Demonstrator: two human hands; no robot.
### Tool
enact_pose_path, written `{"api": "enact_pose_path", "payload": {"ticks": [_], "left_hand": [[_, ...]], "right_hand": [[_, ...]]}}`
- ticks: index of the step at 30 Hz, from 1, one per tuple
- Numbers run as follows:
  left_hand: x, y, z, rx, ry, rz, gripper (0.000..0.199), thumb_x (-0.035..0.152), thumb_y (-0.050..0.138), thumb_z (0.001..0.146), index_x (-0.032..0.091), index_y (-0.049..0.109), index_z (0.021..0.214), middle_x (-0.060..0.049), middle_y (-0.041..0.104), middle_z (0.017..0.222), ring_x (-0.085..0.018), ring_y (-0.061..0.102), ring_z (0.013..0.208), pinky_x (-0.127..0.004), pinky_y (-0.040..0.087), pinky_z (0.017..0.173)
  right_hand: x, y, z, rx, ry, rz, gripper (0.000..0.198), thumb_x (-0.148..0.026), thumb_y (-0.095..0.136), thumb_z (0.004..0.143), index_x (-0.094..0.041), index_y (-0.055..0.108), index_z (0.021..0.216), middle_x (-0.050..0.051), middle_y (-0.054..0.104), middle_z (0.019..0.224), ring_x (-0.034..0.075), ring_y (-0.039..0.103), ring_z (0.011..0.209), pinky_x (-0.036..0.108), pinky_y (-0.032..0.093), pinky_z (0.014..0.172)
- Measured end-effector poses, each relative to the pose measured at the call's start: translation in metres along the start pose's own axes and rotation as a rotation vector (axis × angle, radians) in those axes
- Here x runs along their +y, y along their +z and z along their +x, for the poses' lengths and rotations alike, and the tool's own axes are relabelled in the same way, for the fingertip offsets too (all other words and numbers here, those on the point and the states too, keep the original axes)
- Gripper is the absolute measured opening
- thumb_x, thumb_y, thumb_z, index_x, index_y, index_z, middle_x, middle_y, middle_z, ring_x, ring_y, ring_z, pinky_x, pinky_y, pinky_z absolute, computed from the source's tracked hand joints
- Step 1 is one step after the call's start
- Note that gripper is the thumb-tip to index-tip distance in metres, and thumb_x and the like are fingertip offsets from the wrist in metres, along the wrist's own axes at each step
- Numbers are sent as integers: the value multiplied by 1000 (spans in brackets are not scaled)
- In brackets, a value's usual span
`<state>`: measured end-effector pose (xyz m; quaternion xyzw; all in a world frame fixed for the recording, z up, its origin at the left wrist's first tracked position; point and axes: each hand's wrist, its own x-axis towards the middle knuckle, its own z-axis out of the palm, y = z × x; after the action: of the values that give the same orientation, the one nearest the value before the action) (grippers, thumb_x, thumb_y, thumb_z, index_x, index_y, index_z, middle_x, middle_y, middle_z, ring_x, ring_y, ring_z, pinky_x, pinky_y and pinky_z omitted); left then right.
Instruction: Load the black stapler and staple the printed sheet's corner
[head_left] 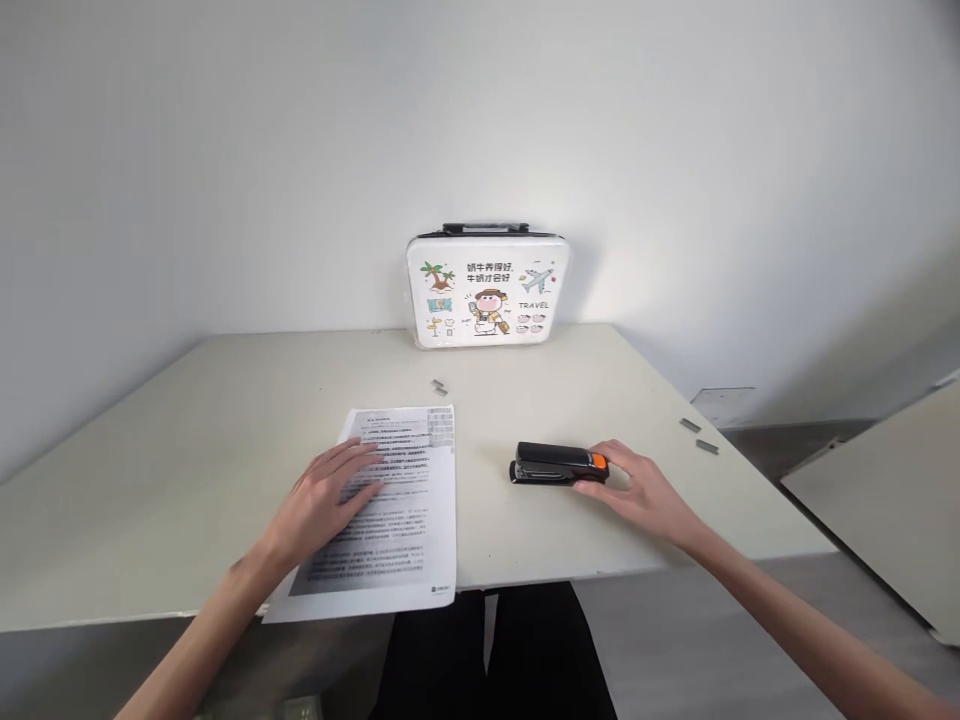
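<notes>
My left hand (324, 497) lies flat with its fingers stretched out on the left side of the printed paper sheets (397, 545). The papers' lower edge hangs slightly over the front of the table. To the right of them, my right hand (641, 490) grips the back end of a black stapler (555, 464) with an orange patch, thumb on the near side and fingers on the far side. The stapler lies on the tabletop, its front pointing left towards the papers, apart from them.
Two small staple strips (439, 388) lie behind the papers. More staple strips (706, 446) are near the right edge of the white table (202, 440). A white cartoon-printed case (487, 335) with a black handle stands upright against the wall (300, 150).
</notes>
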<state>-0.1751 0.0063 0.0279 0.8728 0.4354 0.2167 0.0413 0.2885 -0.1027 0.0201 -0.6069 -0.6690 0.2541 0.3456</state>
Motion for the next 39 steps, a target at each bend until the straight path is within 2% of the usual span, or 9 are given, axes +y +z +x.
{"api": "enact_pose_path", "payload": {"ticks": [7,9,12,17,20,23,28,32,39], "left_hand": [[103,29,40,-83,196,-128,33,48,55,105,31,69,129,-2,74,130,-28,60,137,-50,47,118],[123,42,57,-113,206,-144,34,47,57,104,29,67,131,-4,73,132,-28,61,135,-50,47,116],[140,62,84,-146,204,-159,35,46,62,102,26,66,131,-6,72,134,-29,62,131,-50,49,114],[149,87,120,-198,214,-203,34,46,65,99,25,68,126,-6,73,131,-30,63,127,-49,50,111],[152,97,129,-217,218,-244,31,45,66,99,25,70,123,-5,72,132,-30,63,126,-48,49,110],[155,102,130,-205,221,-276,26,44,67,99,24,73,115,-5,71,132,-29,64,124,-47,49,110],[156,100,126,-185,223,-317,23,44,75,94,24,72,104,-4,72,128,-28,64,121,-46,51,107],[156,98,124,-185,223,-330,24,41,79,92,24,71,106,-4,73,126,-28,65,120,-46,51,107],[158,100,125,-105,262,-386,14,34,78,93,23,70,94,-4,76,115,-26,67,114,-45,53,103]], "right_hand": [[21,-5,5,-13,6,-14,39,-65,69,91,-29,69,105,7,70,110,31,63,110,45,56,90],[28,-6,9,-15,-20,-39,39,-65,70,90,-28,67,100,7,70,111,31,60,114,46,54,93],[37,-7,12,14,-35,-74,38,-63,70,90,-27,65,100,8,69,114,32,58,116,47,51,97],[38,-9,13,35,-39,-59,39,-60,67,93,-27,67,113,8,69,121,31,57,120,47,49,102],[31,-12,12,53,-8,27,40,-58,46,105,-27,68,118,8,70,125,29,59,120,46,47,105],[27,-13,11,88,31,78,52,-53,26,111,-27,69,119,8,71,126,27,60,120,45,46,107],[26,-11,11,115,71,53,53,-55,27,110,-28,70,121,7,72,124,27,61,123,44,46,108],[23,-11,13,97,125,62,50,-54,27,110,-29,70,120,7,72,126,27,61,123,45,47,107],[29,-4,15,107,65,-21,48,-50,25,111,-29,67,120,7,72,126,28,62,121,50,42,111]]}}
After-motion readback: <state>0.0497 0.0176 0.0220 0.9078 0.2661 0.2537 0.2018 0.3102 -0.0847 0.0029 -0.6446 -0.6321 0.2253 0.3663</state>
